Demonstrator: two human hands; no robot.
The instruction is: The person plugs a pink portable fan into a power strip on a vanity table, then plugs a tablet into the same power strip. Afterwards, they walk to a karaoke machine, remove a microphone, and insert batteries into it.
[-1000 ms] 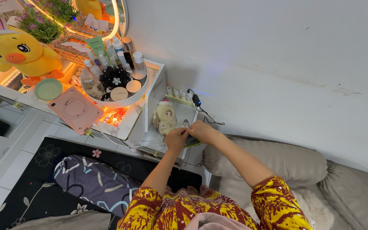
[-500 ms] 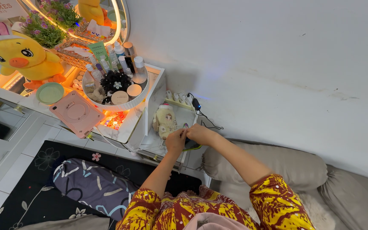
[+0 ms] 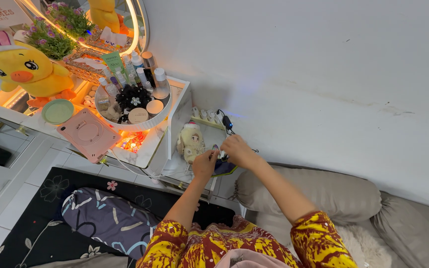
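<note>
Dark pouch (image 3: 223, 167) with a green edge — both hands, left (image 3: 205, 164) and right (image 3: 238, 151), pinch something small above it; what, I cannot tell.

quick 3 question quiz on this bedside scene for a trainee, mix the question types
1. True or false: the left hand and right hand are close together over the low side shelf.
2. What lies flat beside the round tray of bottles? A) pink tablet case B) red book C) grey laptop
3. Fill in: the cream doll sits just ____ of the hands in the picture.

Key: 1 true; 2 A, the pink tablet case; 3 left.
</note>
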